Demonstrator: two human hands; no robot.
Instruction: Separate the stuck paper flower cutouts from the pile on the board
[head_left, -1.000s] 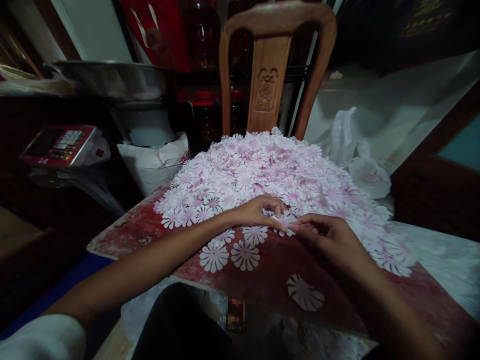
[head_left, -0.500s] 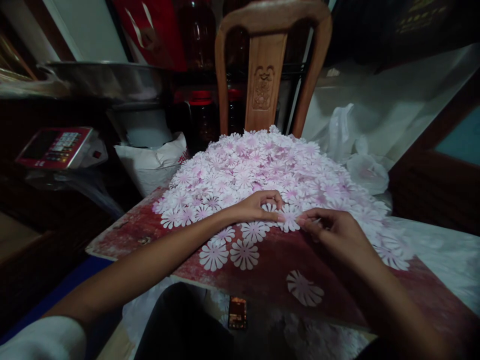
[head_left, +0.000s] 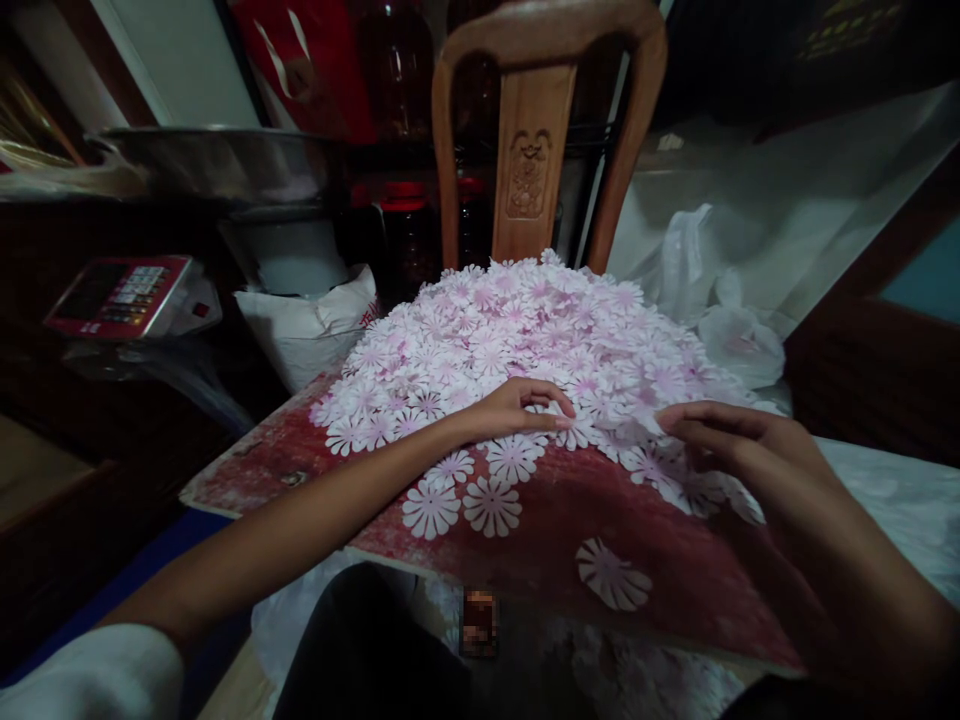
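Your left hand point(head_left: 521, 412) curled, fingertips together, seemingly to steady the paper flowers point(head_left: 517, 340); your right hand point(head_left: 731, 437) lay open.

the paper flower cut-outs point(head_left: 487, 340) are white, streaked pink toward their centres (the same pink on every one i can make out), over a dark red board point(head_left: 592, 510) mottled with white scuffs; the wooden chair back point(head_left: 532, 170) is warm brown.

No words, labels or numbers can be read anywhere.
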